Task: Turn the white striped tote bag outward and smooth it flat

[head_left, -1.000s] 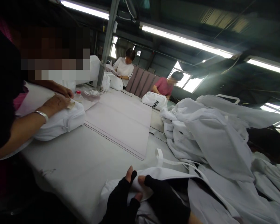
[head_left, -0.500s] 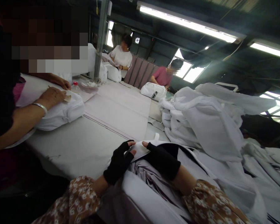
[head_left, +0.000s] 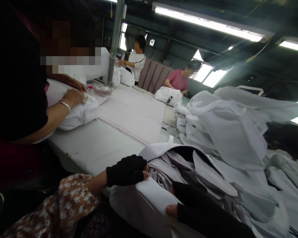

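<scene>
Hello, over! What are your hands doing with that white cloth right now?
Left hand and right hand both gripping the white garment at the table edge. Heap of white cloth piled beside it.

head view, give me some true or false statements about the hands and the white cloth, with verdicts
1. Both hands wear black fingerless gloves. True: left hand, right hand.
2. The left hand is lifted clear of the white cloth. False: it rests on its folded edge.
3. The right hand grips the cloth's near end, thumb on top. True.
4. The pile of white cloth lies left of the hands. False: it lies to the right.
5. The co-worker's hands hold scissors. False: they press a white bag.
</scene>
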The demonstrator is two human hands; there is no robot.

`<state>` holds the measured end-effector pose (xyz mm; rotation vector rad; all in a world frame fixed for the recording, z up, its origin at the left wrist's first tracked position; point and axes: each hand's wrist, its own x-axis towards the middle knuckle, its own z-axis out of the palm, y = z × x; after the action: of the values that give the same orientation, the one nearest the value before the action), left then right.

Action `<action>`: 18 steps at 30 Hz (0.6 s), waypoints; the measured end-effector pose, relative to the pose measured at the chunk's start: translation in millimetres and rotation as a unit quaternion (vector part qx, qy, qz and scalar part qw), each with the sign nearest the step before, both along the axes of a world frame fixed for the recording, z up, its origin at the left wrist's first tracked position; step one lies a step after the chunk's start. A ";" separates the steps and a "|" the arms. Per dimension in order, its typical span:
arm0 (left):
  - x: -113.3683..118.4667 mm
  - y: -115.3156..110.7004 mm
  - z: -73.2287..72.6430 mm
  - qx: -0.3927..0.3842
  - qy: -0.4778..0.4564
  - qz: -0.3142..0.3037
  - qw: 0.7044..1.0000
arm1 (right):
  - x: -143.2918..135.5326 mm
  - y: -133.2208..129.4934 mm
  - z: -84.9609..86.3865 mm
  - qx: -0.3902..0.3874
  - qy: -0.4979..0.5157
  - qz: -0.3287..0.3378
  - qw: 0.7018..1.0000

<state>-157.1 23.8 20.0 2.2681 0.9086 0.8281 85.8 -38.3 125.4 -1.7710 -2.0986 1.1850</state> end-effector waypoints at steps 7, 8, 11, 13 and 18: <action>6.6 9.4 -14.3 -0.075 -0.054 0.001 0.996 | -15.4 22.3 9.3 -0.051 0.046 0.046 0.997; 7.6 10.3 -19.9 -0.082 -0.076 0.010 0.994 | -18.7 23.1 6.5 -0.048 0.062 0.037 0.996; 10.8 9.2 -34.7 -0.092 -0.130 0.042 0.986 | -31.2 20.2 -10.4 -0.005 0.069 0.028 0.997; 11.4 6.5 -37.0 -0.098 -0.145 0.037 0.984 | -34.9 16.2 -19.8 0.036 0.063 0.032 0.997; 7.6 12.4 2.4 -0.086 -0.117 -0.011 0.989 | 12.9 7.7 12.4 0.278 0.007 -0.054 0.959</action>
<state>-149.5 36.2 22.4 1.9816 0.8118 0.9460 98.7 -30.6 137.8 -1.5700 -2.0256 0.4988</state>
